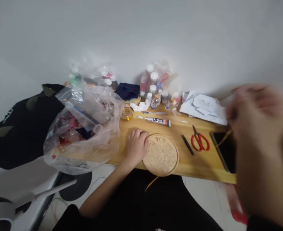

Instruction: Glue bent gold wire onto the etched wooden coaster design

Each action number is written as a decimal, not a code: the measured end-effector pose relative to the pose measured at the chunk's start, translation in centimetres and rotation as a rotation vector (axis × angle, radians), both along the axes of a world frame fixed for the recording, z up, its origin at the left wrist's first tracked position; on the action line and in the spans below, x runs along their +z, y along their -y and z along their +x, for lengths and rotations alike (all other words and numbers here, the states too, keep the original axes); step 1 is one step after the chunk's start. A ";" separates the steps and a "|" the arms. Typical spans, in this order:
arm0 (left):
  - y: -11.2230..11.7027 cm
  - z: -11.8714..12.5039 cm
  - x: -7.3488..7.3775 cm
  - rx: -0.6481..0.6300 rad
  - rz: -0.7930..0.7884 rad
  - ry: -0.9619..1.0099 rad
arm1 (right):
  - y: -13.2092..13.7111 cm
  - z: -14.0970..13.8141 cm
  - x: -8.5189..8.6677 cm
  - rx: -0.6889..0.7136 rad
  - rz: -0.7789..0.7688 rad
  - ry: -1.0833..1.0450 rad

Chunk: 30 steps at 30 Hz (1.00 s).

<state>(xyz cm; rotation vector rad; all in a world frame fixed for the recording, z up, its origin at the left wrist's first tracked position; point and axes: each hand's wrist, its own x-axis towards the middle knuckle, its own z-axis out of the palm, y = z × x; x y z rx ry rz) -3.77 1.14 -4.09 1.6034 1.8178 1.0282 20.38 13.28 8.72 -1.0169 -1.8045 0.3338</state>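
Observation:
A round embroidery hoop (163,155) holds beige fabric with a dark line drawing of flowers, lying at the table's front edge and overhanging it. My left hand (137,147) is closed on its left rim, fingers curled. From beneath the near rim dangles a yellow ribbon (151,183). Raised at the right, my right hand (257,106) is smeared by motion, its fingers pinched together. A piece of yellow ribbon (224,139) hangs by these fingers, above a dark phone (224,149). Whether a needle is in the pinch is too blurred to see.
Red-handled scissors (200,142) and black tweezers (187,144) lie right of the hoop. Behind are a glue tube (158,121), several small bottles (155,101) and white paper (204,106). A clear plastic bag (102,141) covers the table's left part. A wall stands behind.

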 end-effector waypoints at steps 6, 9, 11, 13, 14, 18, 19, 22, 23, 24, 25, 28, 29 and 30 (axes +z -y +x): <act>-1.1 -1.5 2.5 -0.254 -0.101 0.461 | 3.1 -8.3 -9.0 0.064 -0.259 0.067; -0.6 -0.8 2.6 -0.374 -0.224 0.592 | 3.3 -9.9 -11.1 0.104 -0.338 0.189; -0.2 -0.5 2.3 -0.365 -0.275 0.625 | 2.1 -9.9 -11.1 0.134 -0.352 0.293; 0.1 -0.4 1.8 -0.297 -0.287 0.619 | 0.3 -9.4 -10.7 0.148 -0.331 0.404; 0.1 -0.5 1.6 -0.246 -0.281 0.602 | -0.6 -9.1 -10.6 0.164 -0.312 0.462; -0.4 -0.8 1.0 -0.019 -0.220 0.468 | -2.8 -8.9 -11.2 0.291 -0.265 0.664; -0.6 -0.8 0.9 0.018 -0.207 0.437 | -3.0 -9.0 -11.4 0.311 -0.259 0.695; -1.6 -0.7 0.7 0.058 -0.187 0.396 | -3.1 -8.9 -11.6 0.319 -0.237 0.735; -1.9 -0.6 0.7 0.059 -0.182 0.399 | -3.1 -8.5 -11.5 0.316 -0.226 0.735; -2.3 -0.6 0.7 0.060 -0.177 0.410 | -2.9 -7.8 -11.2 0.314 -0.216 0.730; -2.6 -0.5 0.6 0.059 -0.172 0.427 | -2.7 -7.0 -10.8 0.316 -0.205 0.722; -3.6 -0.4 0.8 0.036 -0.173 0.516 | -1.6 -3.9 -9.7 0.341 -0.184 0.693; -3.8 -0.3 0.9 0.017 -0.182 0.550 | -1.1 -2.9 -9.4 0.353 -0.182 0.682; -4.0 -0.1 1.1 -0.005 -0.193 0.580 | -0.5 -2.0 -9.2 0.364 -0.183 0.671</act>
